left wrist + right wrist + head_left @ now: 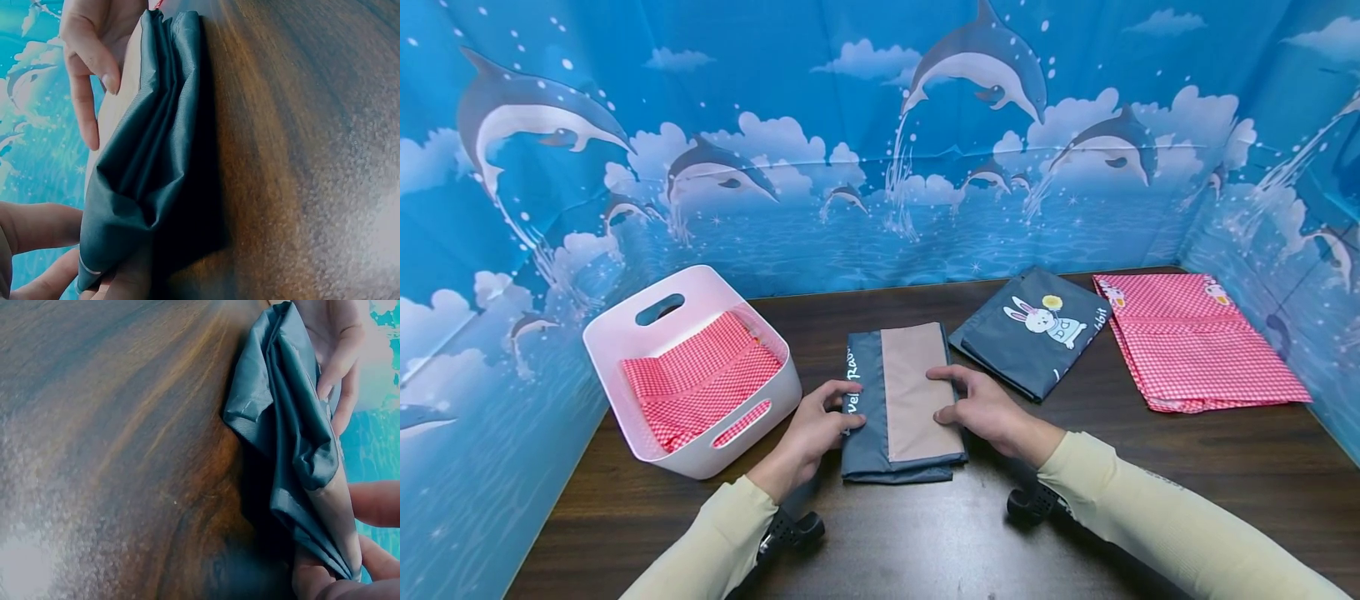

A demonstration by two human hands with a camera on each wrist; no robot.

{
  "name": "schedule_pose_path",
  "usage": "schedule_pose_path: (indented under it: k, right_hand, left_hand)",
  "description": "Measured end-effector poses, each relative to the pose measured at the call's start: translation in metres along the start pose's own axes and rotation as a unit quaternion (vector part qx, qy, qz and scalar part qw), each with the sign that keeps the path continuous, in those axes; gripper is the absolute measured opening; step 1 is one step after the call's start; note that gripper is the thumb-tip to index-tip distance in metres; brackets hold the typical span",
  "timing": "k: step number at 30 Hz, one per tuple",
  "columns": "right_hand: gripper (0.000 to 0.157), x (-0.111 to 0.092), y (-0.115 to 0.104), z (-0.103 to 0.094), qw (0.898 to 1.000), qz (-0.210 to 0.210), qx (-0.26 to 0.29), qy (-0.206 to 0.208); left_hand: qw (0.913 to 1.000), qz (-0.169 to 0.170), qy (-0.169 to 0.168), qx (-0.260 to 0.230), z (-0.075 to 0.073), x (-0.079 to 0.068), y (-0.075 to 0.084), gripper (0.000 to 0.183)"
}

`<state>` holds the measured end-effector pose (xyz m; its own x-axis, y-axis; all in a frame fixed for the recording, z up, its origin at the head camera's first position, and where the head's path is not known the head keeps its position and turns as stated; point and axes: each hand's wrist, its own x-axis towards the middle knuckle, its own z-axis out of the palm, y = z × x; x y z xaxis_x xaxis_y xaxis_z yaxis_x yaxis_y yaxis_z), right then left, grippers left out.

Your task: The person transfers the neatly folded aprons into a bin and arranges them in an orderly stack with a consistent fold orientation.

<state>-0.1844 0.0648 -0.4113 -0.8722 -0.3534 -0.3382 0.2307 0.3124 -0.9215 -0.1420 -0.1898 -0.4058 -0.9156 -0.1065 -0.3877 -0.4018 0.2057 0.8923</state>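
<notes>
A folded dark blue cloth [867, 450] with a tan panel and white lettering lies at the middle of the table. My left hand [812, 425] pinches its left edge between thumb and fingers. On the opposite edge, my right hand [988, 408] grips the cloth, thumb and forefinger over the tan panel. Seen from the left wrist, the near end of the cloth [140, 150] shows several loose layers, slightly lifted at the sides. The right wrist view shows the same layered end [287, 419], with fingertips [312, 575] tucked under the edge.
A white basket [700, 467] holding a red checkered cloth [700, 375] stands at the left. Right of the worked cloth lies another dark blue folded cloth [1015, 350] with a rabbit print. Beyond it is a red checkered folded cloth [1202, 350]. A dolphin-print curtain [820, 233] borders the table [917, 542].
</notes>
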Motion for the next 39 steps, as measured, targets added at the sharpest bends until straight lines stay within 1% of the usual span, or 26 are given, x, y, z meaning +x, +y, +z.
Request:
schedule_pose_path:
  k: [7, 20, 30, 39]
  right_hand:
    - [0.066, 0.0004, -0.0013, 0.0032, 1.000, 0.015, -0.019, 0.015]
    - [0.066, 0.0007, -0.0001, 0.0035, 0.999, 0.013, -0.024, 0.021]
    - [0.066, 0.0002, 0.0015, 0.0033, 0.999, 0.016, -0.024, 0.026]
    - [0.066, -0.0004, 0.0016, 0.0037, 0.999, 0.012, -0.032, 0.028]
  left_hand:
    - [0.9999, 0.002, 0.013, 0.002, 0.0024, -0.0010, -0.0008, 0.045]
    - [0.9997, -0.006, 0.021, 0.007, 0.0035, -0.0004, -0.0012, 0.044]
    - [0.9997, -0.006, 0.021, 0.008, 0.0028, -0.0016, -0.0020, 0.045]
    - [0.9994, -0.009, 0.028, 0.016, 0.0035, -0.0019, -0.0005, 0.044]
